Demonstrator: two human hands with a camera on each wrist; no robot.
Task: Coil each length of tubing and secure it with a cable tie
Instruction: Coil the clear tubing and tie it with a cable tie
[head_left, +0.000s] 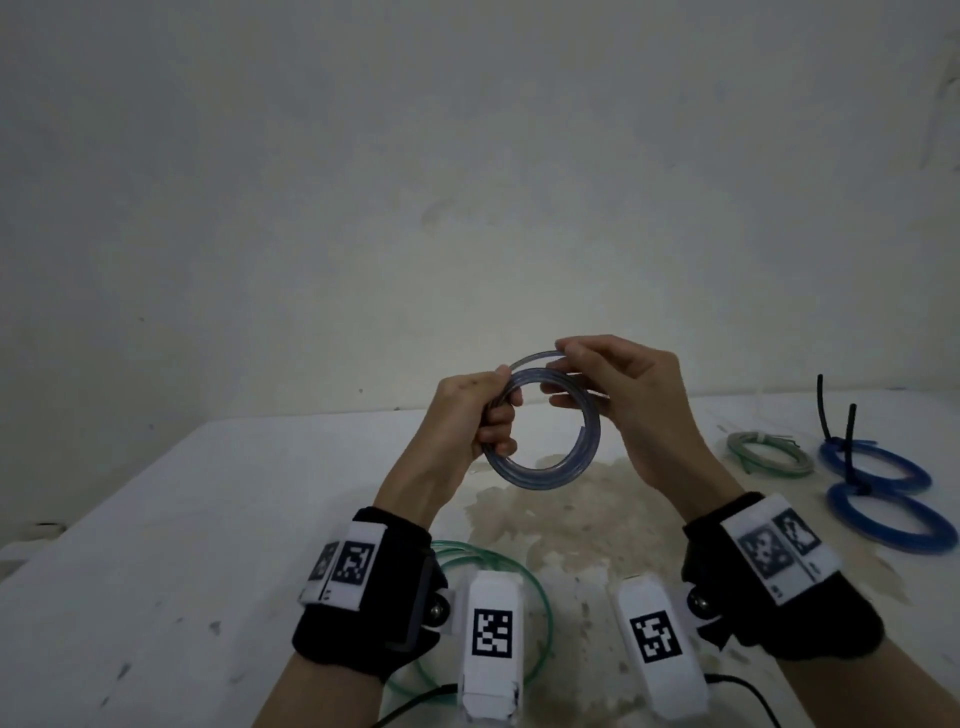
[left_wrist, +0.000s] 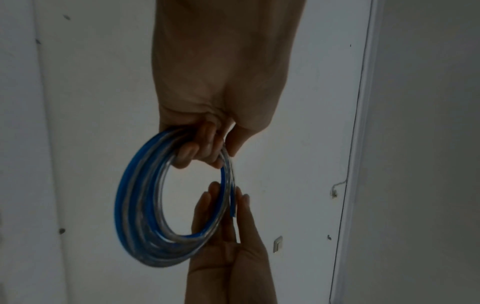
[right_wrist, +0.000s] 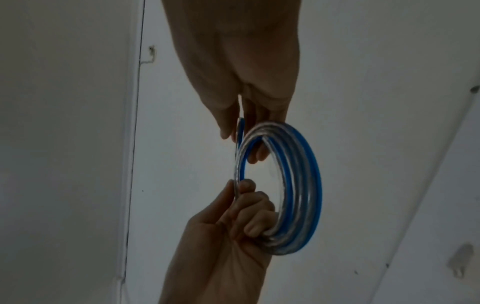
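Two hands hold one clear-and-blue tubing coil (head_left: 543, 423) up in the air above the tabletop (head_left: 182, 519). Left hand (head_left: 480, 415) has its fingers curled through the loops, gripping the bundle. Right hand (head_left: 621, 400) pinches the outermost turn near the top, between thumb and fingertips. A cut end shows on the coil's right side, not tucked in. No cable tie on this coil yet. Two blue coils (head_left: 878, 483) with black ties and a pale tied coil (head_left: 769, 452) lie on the right; loose green tubing (head_left: 535, 597) lies near the wrists. Risk: springy tubing, so if the right pinch slips the outer turn pops loose and the loops fan out. Freeing a hand for a tie likely leaves one grip on everything.
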